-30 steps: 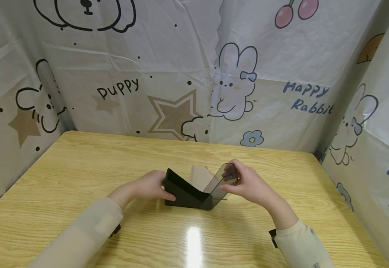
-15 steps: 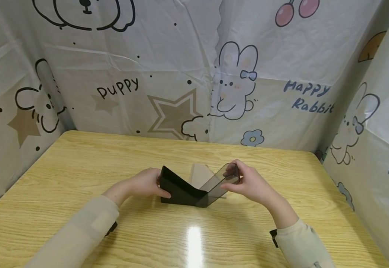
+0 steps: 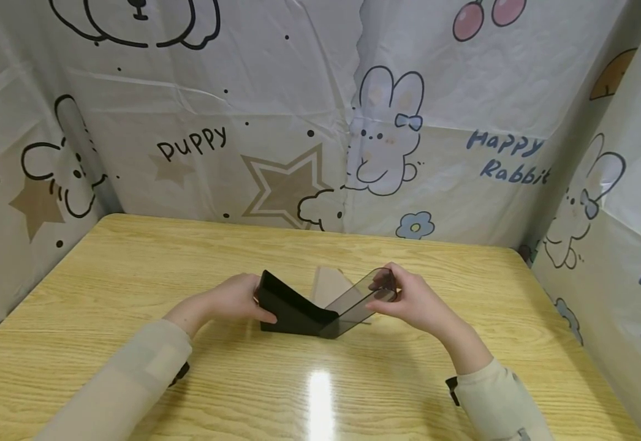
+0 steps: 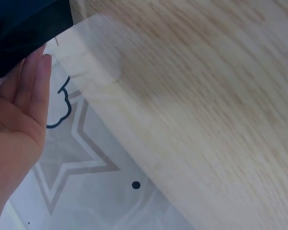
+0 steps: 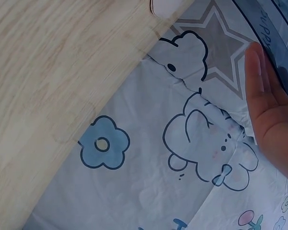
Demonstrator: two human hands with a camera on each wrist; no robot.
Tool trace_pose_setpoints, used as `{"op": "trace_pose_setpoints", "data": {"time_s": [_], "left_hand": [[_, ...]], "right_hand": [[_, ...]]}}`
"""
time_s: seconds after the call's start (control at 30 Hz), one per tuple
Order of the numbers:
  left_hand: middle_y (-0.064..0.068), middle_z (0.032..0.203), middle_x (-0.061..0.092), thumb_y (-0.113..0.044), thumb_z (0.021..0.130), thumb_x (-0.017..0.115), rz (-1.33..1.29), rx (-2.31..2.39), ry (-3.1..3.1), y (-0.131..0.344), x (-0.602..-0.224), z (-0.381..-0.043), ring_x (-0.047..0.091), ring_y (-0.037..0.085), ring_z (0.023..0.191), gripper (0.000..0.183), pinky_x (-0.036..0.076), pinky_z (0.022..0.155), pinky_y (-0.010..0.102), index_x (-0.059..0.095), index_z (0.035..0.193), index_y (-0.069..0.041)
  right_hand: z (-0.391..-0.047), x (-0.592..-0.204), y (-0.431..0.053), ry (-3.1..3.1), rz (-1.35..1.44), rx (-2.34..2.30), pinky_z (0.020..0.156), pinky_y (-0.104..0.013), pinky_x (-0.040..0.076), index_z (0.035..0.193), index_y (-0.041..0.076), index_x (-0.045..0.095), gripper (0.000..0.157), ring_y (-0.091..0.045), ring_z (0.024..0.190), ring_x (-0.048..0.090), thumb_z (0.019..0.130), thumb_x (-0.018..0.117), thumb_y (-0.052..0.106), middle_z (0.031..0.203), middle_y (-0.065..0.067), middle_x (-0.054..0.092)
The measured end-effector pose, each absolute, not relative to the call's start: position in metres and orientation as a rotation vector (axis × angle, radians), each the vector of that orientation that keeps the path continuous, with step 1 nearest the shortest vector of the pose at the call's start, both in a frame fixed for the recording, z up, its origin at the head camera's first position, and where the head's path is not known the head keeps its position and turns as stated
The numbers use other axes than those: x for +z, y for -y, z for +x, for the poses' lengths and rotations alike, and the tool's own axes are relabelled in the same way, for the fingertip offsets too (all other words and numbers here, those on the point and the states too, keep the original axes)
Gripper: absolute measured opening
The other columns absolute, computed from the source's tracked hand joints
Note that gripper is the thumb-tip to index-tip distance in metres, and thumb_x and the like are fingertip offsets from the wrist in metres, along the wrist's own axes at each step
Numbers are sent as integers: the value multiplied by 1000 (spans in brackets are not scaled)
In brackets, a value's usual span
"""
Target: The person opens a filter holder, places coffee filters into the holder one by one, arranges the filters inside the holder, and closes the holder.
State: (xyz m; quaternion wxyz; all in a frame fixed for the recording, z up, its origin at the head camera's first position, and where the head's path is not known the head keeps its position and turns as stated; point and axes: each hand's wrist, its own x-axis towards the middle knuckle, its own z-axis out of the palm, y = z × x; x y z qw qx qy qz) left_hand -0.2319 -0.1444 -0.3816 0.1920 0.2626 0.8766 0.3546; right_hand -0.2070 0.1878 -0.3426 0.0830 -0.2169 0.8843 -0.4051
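Note:
In the head view a black angular case (image 3: 290, 311) stands over the middle of the table. A see-through smoky plastic cover (image 3: 356, 301) slants up to the right from its low end. My left hand (image 3: 236, 298) grips the case's tall left end, thumb on the near face and fingers behind. At the cover's raised end my right hand (image 3: 413, 301) pinches it, thumb below and fingers on the far side. The left wrist view has the black case (image 4: 33, 31) against the fingers. In the right wrist view, part of the smoky cover (image 5: 278, 43) passes beside the fingers.
Just behind the case and cover lies a flat beige piece (image 3: 328, 283), partly hidden by them. The wooden table (image 3: 133, 263) ends at a patterned cloth wall (image 3: 210, 184) at the back, with more cloth along both sides.
My left hand and the black case have shifted left and slightly away from me. The right hand has barely moved, and the cover now stretches longer between the two hands.

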Motion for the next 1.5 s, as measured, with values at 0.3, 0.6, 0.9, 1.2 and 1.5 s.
{"op": "trace_pose_setpoints", "data": {"time_s": [0.3,0.6,0.9,1.2,1.5], "left_hand": [[-1,101,70,-25,77,77,736,989,-2468,149,-383,-234,64,15,93,32,51,82,35,67,106,-16],[-3,98,70,-31,77,77,782,998,-2471,157,-383,-231,64,12,90,32,52,79,34,68,104,-15],[0,98,70,-25,77,77,742,976,-2496,162,-383,-231,64,14,91,30,51,79,33,68,104,-14],[2,101,70,-24,77,77,758,987,-2488,162,-381,-231,64,16,93,32,51,81,34,68,106,-13],[0,103,69,-22,78,76,740,1022,-2443,163,-382,-230,62,15,96,31,50,85,36,67,106,-15]], "right_hand": [[-206,-345,-190,-2618,-622,-1222,72,-26,52,109,3,53,38,-17,89,63,82,72,22,108,-14,62],[-205,-350,-191,-2630,-602,-1205,71,-26,52,109,2,54,41,-16,88,64,81,74,25,109,-15,62],[-206,-354,-194,-2684,-559,-1159,71,-27,52,108,1,56,44,-14,86,60,78,76,27,97,-9,63],[-206,-356,-194,-2685,-548,-1164,71,-27,52,109,1,56,45,-14,85,61,78,76,27,93,-8,64],[-206,-359,-196,-2649,-576,-1197,73,-25,52,111,0,54,46,-13,86,62,80,74,27,92,-8,65]]}}
